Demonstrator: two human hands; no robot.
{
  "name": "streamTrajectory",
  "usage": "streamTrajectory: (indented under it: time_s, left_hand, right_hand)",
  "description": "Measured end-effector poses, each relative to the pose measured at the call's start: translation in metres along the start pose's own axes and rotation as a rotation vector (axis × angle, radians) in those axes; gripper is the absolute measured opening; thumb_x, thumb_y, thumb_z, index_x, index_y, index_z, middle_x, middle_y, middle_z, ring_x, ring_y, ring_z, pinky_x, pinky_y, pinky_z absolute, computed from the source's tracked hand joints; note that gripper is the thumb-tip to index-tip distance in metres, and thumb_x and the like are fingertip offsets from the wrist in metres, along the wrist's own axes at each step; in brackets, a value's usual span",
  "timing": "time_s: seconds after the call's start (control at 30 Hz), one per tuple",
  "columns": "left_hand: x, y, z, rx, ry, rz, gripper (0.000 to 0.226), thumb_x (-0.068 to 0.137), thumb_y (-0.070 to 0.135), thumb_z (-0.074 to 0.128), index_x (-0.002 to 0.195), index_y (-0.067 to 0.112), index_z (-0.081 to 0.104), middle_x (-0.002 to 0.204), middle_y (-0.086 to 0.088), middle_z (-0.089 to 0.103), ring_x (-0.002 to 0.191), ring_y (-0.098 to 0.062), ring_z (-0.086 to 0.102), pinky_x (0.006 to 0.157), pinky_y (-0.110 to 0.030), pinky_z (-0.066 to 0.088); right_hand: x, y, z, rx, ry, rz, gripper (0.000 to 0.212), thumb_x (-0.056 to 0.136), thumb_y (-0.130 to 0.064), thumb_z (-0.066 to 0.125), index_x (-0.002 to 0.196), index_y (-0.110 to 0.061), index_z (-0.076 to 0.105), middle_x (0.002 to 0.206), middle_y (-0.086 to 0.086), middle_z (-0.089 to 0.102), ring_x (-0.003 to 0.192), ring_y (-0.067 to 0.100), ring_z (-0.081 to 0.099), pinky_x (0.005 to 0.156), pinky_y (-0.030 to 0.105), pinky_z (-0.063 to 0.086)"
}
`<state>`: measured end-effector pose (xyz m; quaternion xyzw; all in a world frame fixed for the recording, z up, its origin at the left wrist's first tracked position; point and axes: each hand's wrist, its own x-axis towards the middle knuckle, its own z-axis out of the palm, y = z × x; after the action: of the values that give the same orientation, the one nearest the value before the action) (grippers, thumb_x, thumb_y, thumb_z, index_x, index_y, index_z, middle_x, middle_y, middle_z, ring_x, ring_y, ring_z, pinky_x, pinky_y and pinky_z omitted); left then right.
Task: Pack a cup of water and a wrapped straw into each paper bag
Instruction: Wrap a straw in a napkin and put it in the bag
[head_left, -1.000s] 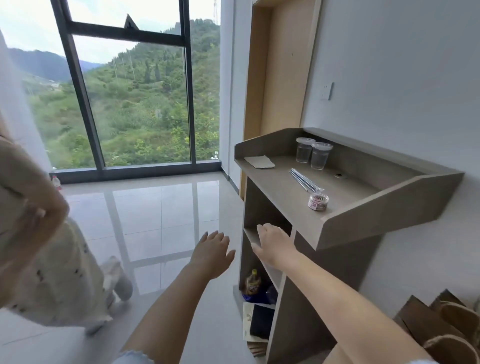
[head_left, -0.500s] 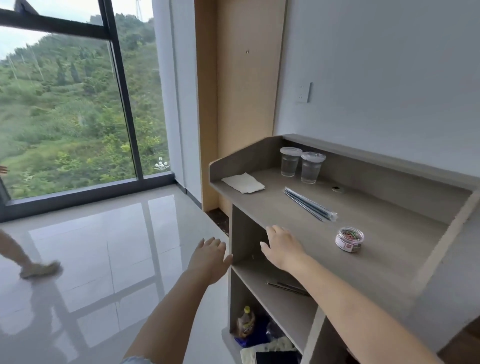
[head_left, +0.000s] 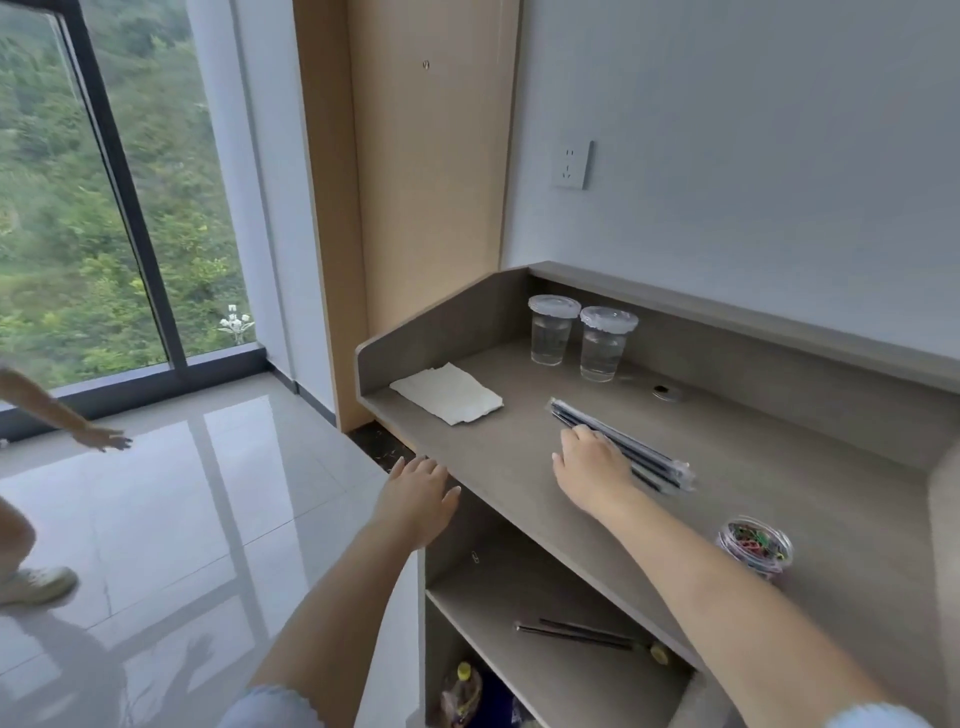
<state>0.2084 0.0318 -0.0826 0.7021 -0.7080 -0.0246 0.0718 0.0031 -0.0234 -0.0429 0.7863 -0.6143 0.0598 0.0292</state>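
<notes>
Okay, fetching step: the right hand is on the straws, fingers reaching over the near part of the bundle. Touching it for sure, but the fingers are hidden behind the hand, so I cannot tell whether they have closed on anything or just rest there. Left hand is relaxed with straight fingers, holding nothing, at the near left edge of the desk.

Straws: a bundle of dark straws in clear wrappers, lying flat mid-desk, running from far left to near right. Wrapper ends stick out past the hand on both sides. Count is unclear.

Cups: two clear lidded ones, upright, roughly half full of water, side by side at the far back against the desk's raised rim, well apart from the hand. Untouched.

No paper bag in view, so nothing looks packed yet; the task looks to be at its start.

Next move probably calls for separating one straw from the bundle, since the slick wrappers may drag the rest along, then finding a bag to drop it in. Cups need an upright carry; the lids look thin.

Also there: a napkin far left, and a jar of coloured clips near right.
</notes>
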Motion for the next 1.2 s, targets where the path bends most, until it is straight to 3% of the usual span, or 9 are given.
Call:
streamTrajectory:
  time_s: [0.1, 0.27, 0.57, 0.83, 0.97, 1.1, 1.2]
  left_hand:
    - [0.038, -0.001, -0.007, 0.013, 0.064, 0.018, 0.039, 0.102, 0.035, 0.030, 0.128, 0.012, 0.050, 0.136, -0.004, 0.049, 0.133, -0.019, 0.036, 0.115, -0.031, 0.017]
    - [0.091, -0.003, -0.013, 0.029, 0.117, 0.050, 0.034, 0.101, 0.030, 0.032, 0.122, 0.011, 0.051, 0.130, -0.003, 0.051, 0.130, -0.019, 0.038, 0.116, -0.030, 0.016]
    - [0.132, -0.014, -0.006, 0.013, 0.079, 0.064, 0.036, 0.101, 0.033, 0.033, 0.122, 0.010, 0.052, 0.134, -0.004, 0.049, 0.132, -0.020, 0.037, 0.115, -0.031, 0.019]
    - [0.152, -0.020, -0.010, 0.068, -0.038, 0.143, 0.039, 0.099, 0.044, 0.038, 0.108, 0.010, 0.054, 0.118, -0.005, 0.053, 0.115, -0.024, 0.046, 0.089, -0.029, 0.037]
    - [0.159, -0.025, -0.013, 0.076, -0.016, 0.169, 0.035, 0.101, 0.034, 0.034, 0.110, 0.008, 0.055, 0.114, -0.007, 0.056, 0.112, -0.026, 0.048, 0.085, -0.030, 0.040]
    - [0.163, -0.023, -0.016, 0.149, 0.026, 0.240, 0.023, 0.100, 0.013, 0.032, 0.102, 0.009, 0.055, 0.110, -0.010, 0.059, 0.104, -0.027, 0.054, 0.075, -0.025, 0.032]
    - [0.165, -0.026, -0.013, 0.200, 0.037, 0.278, 0.024, 0.095, 0.002, 0.036, 0.110, 0.006, 0.055, 0.109, -0.010, 0.057, 0.103, -0.029, 0.055, 0.079, -0.028, 0.038]
  right_hand:
    - [0.035, 0.017, 0.003, -0.034, -0.009, 0.043, 0.030, 0.101, -0.025, 0.039, 0.122, -0.007, 0.051, 0.129, 0.010, 0.049, 0.122, 0.028, 0.045, 0.096, 0.036, 0.037]
    - [0.074, 0.033, 0.011, -0.100, -0.064, 0.118, 0.027, 0.099, -0.019, 0.045, 0.123, -0.009, 0.054, 0.125, 0.009, 0.050, 0.120, 0.027, 0.048, 0.095, 0.035, 0.040]
    - [0.096, 0.028, 0.019, -0.357, -0.120, 0.042, 0.035, 0.090, 0.005, 0.046, 0.123, -0.004, 0.055, 0.123, 0.012, 0.054, 0.116, 0.030, 0.054, 0.091, 0.035, 0.045]
    - [0.109, 0.021, 0.013, -0.438, -0.152, 0.044, 0.035, 0.089, 0.004, 0.051, 0.121, -0.008, 0.057, 0.121, 0.008, 0.059, 0.114, 0.027, 0.058, 0.085, 0.032, 0.048]
    - [0.112, 0.020, 0.012, -0.385, -0.118, 0.117, 0.030, 0.092, -0.004, 0.049, 0.120, -0.011, 0.056, 0.118, 0.007, 0.061, 0.111, 0.027, 0.060, 0.083, 0.031, 0.048]
    - [0.110, 0.019, 0.012, -0.315, -0.064, 0.182, 0.026, 0.092, -0.007, 0.050, 0.118, -0.009, 0.053, 0.117, 0.007, 0.063, 0.110, 0.028, 0.060, 0.082, 0.031, 0.048]
    - [0.105, 0.017, 0.013, -0.301, -0.048, 0.188, 0.024, 0.092, -0.008, 0.049, 0.117, -0.009, 0.051, 0.116, 0.008, 0.063, 0.109, 0.028, 0.061, 0.080, 0.031, 0.047]
